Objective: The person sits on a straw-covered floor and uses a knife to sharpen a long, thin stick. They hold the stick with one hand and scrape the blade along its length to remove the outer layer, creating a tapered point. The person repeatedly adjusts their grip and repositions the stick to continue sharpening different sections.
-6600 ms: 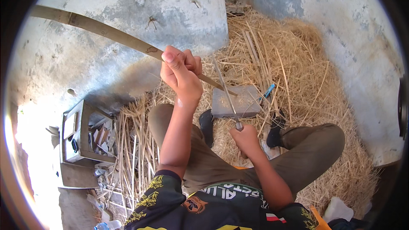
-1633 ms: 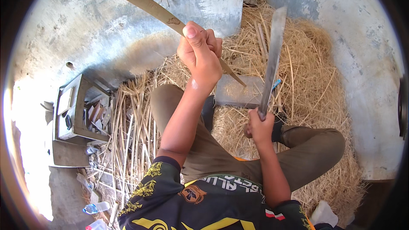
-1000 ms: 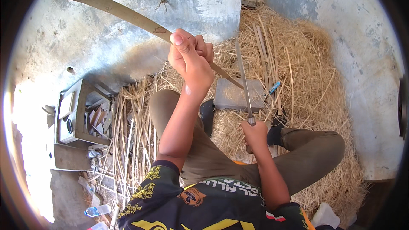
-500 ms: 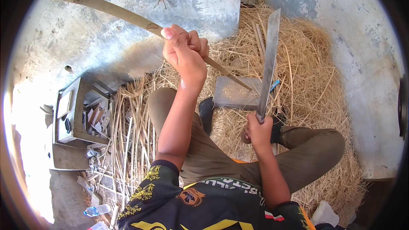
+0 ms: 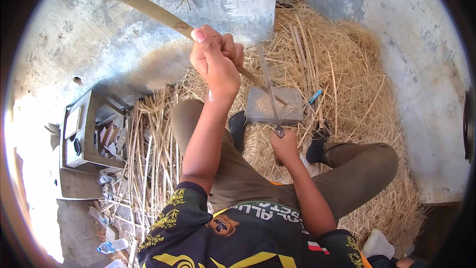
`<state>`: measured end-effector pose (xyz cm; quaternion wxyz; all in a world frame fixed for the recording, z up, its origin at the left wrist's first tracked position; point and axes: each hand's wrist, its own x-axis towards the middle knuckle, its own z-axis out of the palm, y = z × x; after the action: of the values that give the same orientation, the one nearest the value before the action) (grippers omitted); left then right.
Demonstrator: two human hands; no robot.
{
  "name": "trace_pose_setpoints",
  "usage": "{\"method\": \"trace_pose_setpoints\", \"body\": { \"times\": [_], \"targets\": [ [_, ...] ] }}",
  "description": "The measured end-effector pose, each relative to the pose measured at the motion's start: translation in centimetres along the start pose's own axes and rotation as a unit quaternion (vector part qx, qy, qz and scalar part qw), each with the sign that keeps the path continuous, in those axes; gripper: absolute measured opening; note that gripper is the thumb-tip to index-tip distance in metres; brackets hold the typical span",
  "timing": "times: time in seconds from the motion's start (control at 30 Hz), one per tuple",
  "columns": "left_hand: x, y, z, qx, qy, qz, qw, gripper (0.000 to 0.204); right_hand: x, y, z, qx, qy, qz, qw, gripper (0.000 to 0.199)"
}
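Observation:
My left hand (image 5: 217, 64) is raised and wrapped round a long bamboo strip (image 5: 144, 9). The strip runs from the upper left down through my fist, its lower end at a grey block (image 5: 258, 111). In my right hand (image 5: 285, 147) is the handle of a machete (image 5: 275, 114), mostly hidden by my fingers. The long blade points away from me, seen nearly edge-on, and crosses the strip's lower part above the block. Whether blade and strip touch, I cannot tell. Fine shavings lie on the block, between my feet.
Shavings and straw-like strips (image 5: 352, 79) pile around the block, with a blue object (image 5: 315, 97) beside it. Cut strips (image 5: 153, 144) lie left of my leg. A wooden cabinet (image 5: 91, 134) and a plastic bottle (image 5: 113, 245) are farther left. Worn walls (image 5: 233, 0) stand behind.
My right hand has moved left and slightly down with the machete. The blade has swung left across the strip and turned edge-on. My left hand stays nearly in place, still gripping the bamboo strip.

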<state>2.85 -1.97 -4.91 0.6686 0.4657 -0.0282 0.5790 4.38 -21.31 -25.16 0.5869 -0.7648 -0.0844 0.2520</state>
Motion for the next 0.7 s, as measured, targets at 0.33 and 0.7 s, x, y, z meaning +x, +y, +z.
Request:
{"method": "trace_pose_setpoints", "body": {
  "times": [0.33,0.7],
  "targets": [
    [0.4,1.9,-0.4,0.018,-0.074,-0.046,0.996,0.066,-0.3,-2.3,1.5,-0.051,-0.033,-0.016,0.998,0.032],
    [2.3,1.2,-3.0,-0.058,-0.165,-0.106,0.979,0.066,3.1,1.2,2.1,-0.147,-0.022,0.0,0.989,0.031]
  ]
}}
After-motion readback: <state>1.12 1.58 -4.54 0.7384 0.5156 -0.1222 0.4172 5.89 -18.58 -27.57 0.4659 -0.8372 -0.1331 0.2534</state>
